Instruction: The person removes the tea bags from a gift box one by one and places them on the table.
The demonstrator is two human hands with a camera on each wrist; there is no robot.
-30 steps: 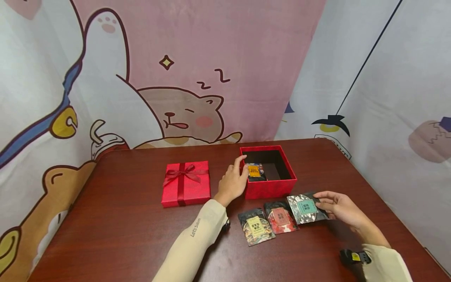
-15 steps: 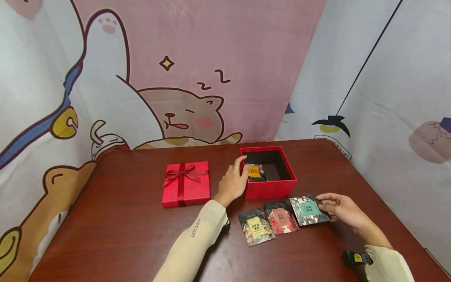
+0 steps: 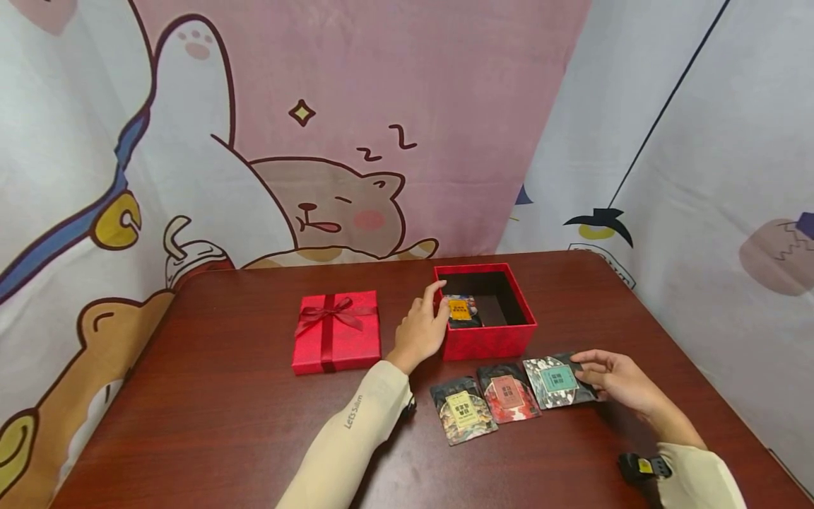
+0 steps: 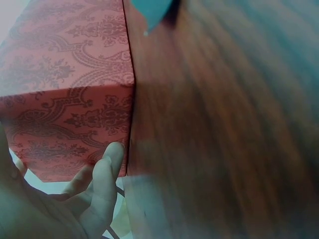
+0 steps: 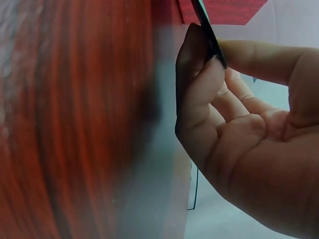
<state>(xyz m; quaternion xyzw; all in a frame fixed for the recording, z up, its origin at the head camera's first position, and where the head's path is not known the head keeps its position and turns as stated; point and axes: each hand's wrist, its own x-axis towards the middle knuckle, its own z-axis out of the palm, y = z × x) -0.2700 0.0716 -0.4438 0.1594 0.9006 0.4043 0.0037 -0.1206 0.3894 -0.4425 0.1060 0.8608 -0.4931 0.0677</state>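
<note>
We stretched our left arm (image 3: 356, 428) forward, our left hand (image 3: 421, 329) touching the left wall of the red box (image 3: 490, 344) with relaxed, extended fingers. In front of the box and to its right, our right hand (image 3: 617, 382) pinched the teal-labelled packet (image 3: 558, 380) between thumb and fingers. Inside the box, along its left side, we saw an orange-labelled packet (image 3: 464, 312).

Head view faces forward, down; wrist views, close, share tabletop (image 3: 210, 424).
</note>
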